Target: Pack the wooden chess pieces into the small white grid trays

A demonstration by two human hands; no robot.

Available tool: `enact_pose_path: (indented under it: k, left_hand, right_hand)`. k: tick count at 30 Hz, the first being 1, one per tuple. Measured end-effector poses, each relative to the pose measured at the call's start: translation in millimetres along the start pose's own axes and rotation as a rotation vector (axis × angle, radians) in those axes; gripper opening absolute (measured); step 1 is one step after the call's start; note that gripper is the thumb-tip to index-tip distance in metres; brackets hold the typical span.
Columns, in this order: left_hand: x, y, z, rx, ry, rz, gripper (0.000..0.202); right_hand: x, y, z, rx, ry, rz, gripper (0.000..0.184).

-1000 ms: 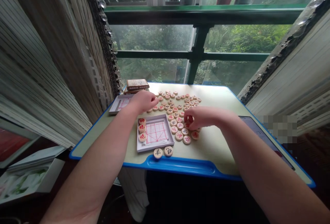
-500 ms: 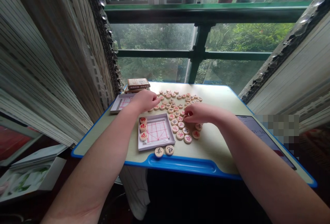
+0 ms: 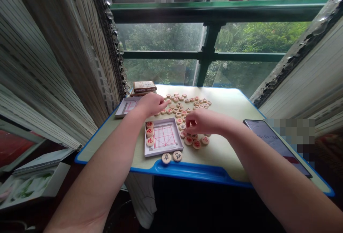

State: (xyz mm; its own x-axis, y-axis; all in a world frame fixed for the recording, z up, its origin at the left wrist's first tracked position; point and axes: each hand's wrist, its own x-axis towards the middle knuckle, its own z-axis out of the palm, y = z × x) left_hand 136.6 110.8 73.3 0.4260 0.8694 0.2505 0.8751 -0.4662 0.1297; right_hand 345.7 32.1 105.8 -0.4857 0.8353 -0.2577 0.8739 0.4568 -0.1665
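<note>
Round wooden Chinese chess pieces, with red or black characters, are spread over a small table. My left hand hovers low at the left edge of the spread, its index finger stretched toward a piece with a red mark. Over the nearer pieces is my right hand, fingers curled into a pinch; whatever is between the fingertips is hidden. Below its fingertips lies a red-marked piece. Between my forearms sits a shallow white box tray with a red-lined sheet inside and three red pieces along its left side.
Two black-marked pieces lie in front of the tray. At the back left are another shallow tray and stacked boxes. A phone rests at the right. Blue trim edges the table before a window.
My right hand has moved left and slightly toward me, now covering different pieces. My left hand stays almost where it was. The view has shifted slightly.
</note>
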Motion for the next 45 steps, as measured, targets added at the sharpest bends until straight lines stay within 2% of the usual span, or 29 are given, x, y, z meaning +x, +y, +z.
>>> enact_pose_path:
  k: [2,4,8,12,15,18,22,25,29,32,35,37,39,42,45]
  left_hand:
    - [0,0,0.1,0.001,0.008,0.001,0.049]
    - [0,1,-0.2,0.008,0.009,0.004,0.049]
    - [0,2,-1.8,0.034,-0.003,-0.001,0.048]
    - [0,2,-2.9,0.034,-0.003,-0.001,0.050]
    - [0,4,-3.0,-0.007,-0.013,0.001,0.049]
    - [0,4,-2.1,-0.069,-0.020,-0.005,0.048]
    - [-1,2,-0.2,-0.112,-0.057,-0.014,0.043]
    - [-2,3,-0.3,-0.137,-0.097,-0.004,0.041]
    - [-3,6,-2.2,-0.176,-0.140,-0.002,0.041]
    - [-4,6,-2.5,-0.285,-0.248,-0.017,0.033]
    - [-3,1,-2.0,-0.424,-0.456,-0.026,0.023]
    - [-2,-4,-1.7,-0.504,-0.577,-0.017,0.027]
    - [-1,-8,-0.9,-0.560,-0.624,0.001,0.030]
    - [0,-9,2.4,-0.631,-0.598,0.024,0.030]
    - [1,-7,7.1,-0.706,-0.512,0.011,0.027]
  right_hand:
    - [-6,-15,1,0.085,-0.093,-0.113,0.027]
    - [-10,-30,3,0.080,-0.175,-0.131,0.034]
    - [-11,-44,9,-0.101,-0.137,-0.077,0.042]
    - [-10,-35,8,-0.106,-0.118,-0.048,0.028]
    - [-12,-25,3,-0.135,-0.147,0.032,0.016]
    - [-15,-24,-1,-0.147,-0.151,0.087,0.016]
    - [-17,-37,2,-0.097,-0.129,0.027,0.026]
    - [-15,-42,5,-0.180,-0.081,0.075,0.029]
    - [-14,-32,1,-0.192,-0.165,0.146,0.023]
    - [-13,-22,-3,-0.147,-0.179,0.169,0.019]
    - [-9,-19,-2,-0.113,-0.068,0.165,0.025]
    - [-6,-19,1,-0.089,-0.031,0.145,0.028]
    - [-3,-19,5,-0.077,-0.025,0.128,0.030]
    - [-1,-16,6,-0.086,-0.012,0.140,0.035]
    - [0,-12,5,-0.101,-0.013,0.132,0.035]
